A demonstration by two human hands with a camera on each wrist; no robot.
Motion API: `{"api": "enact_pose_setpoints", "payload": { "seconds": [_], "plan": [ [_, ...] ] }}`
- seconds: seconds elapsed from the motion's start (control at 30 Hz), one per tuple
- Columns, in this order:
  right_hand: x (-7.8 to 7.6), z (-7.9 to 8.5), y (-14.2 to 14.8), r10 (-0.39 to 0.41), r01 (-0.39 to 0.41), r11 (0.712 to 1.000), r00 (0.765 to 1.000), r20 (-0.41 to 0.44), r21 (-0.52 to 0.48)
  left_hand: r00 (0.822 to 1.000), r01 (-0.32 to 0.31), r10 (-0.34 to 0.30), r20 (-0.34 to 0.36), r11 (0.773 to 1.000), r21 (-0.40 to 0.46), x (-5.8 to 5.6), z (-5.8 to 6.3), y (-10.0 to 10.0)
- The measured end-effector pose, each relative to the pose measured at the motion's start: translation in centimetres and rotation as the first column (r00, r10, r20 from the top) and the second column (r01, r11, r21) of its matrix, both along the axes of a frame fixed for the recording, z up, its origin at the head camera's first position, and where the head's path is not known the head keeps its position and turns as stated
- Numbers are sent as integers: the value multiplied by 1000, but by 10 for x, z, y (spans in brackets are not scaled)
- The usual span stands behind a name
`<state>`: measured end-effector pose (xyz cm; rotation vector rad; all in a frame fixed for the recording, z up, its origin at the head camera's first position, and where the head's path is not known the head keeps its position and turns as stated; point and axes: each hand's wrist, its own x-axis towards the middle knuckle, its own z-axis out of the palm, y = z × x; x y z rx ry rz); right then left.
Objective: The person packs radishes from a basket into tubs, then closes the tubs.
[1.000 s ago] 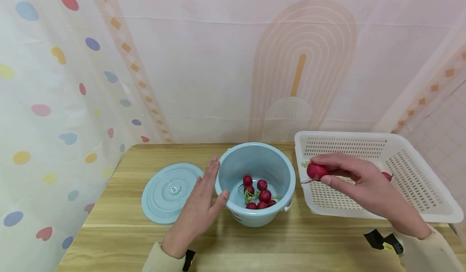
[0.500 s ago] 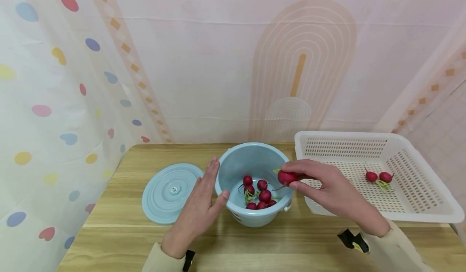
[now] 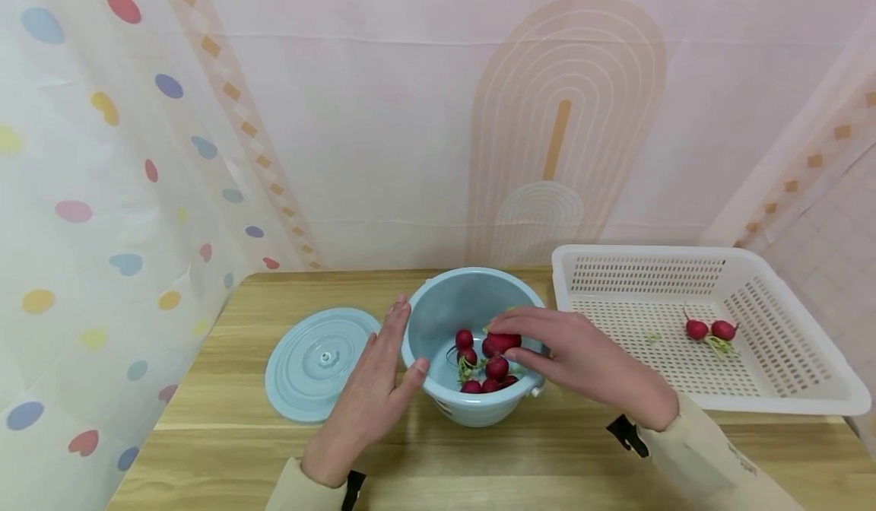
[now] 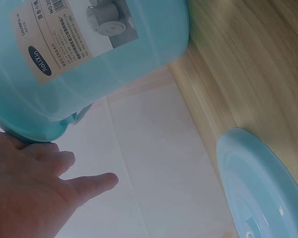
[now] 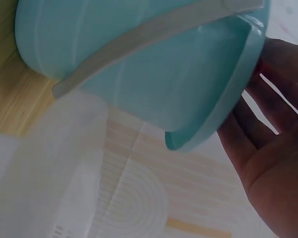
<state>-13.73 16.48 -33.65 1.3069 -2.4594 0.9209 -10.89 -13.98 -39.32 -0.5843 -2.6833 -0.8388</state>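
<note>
A light blue bucket (image 3: 438, 313) stands upright on the wooden table, with several red radishes (image 3: 496, 367) lying on its floor. My right hand (image 3: 575, 351) reaches over the bucket's right rim and pinches a radish (image 3: 503, 343) inside its mouth. In the right wrist view only a sliver of red shows between the fingers, the rest hidden behind the rim. My left hand (image 3: 369, 397) rests with straight fingers against the bucket's left rim; the left wrist view shows the fingertips at the rim, near a printed label (image 4: 54, 39).
A white perforated basket (image 3: 643, 401) sits at the right, two radishes (image 3: 723, 331) and a green scrap in it. The round blue lid (image 3: 301, 374) lies flat left of the bucket. A grey handle (image 5: 139, 42) hangs along the bucket's side. A patterned curtain (image 3: 383, 131) backs the table.
My right hand has carried the radish leftward from over the basket into the bucket's mouth. The left hand has stayed at the rim.
</note>
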Motion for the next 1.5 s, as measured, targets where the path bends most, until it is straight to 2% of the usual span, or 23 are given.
{"api": "enact_pose_setpoints", "payload": {
  "seconds": [0.3, 0.67, 1.0, 1.23, 1.5],
  "plan": [
    [-5, -4, -9, 16, -15, 994, 1000, -15, 104, 1000, 4, -4, 5, 1000, 6, 1, 1, 1],
    [-9, -4, -14, 18, -13, 989, 999, -29, 149, 1000, 9, -9, 5, 1000, 7, -1, 0, 0],
    [-5, -3, -7, 1, 1, 997, 1000, -30, 79, 1000, 9, -9, 3, 1000, 12, 0, 0, 1],
    [0, 2, 2, -27, 28, 1000, 997, -73, 10, 1000, 9, -9, -13, 1000, 10, -1, -2, 0],
    [10, 9, 22, -112, 109, 993, 989, -95, -41, 1000, 7, -7, -8, 1000, 6, 0, -1, 0]
  ]
}}
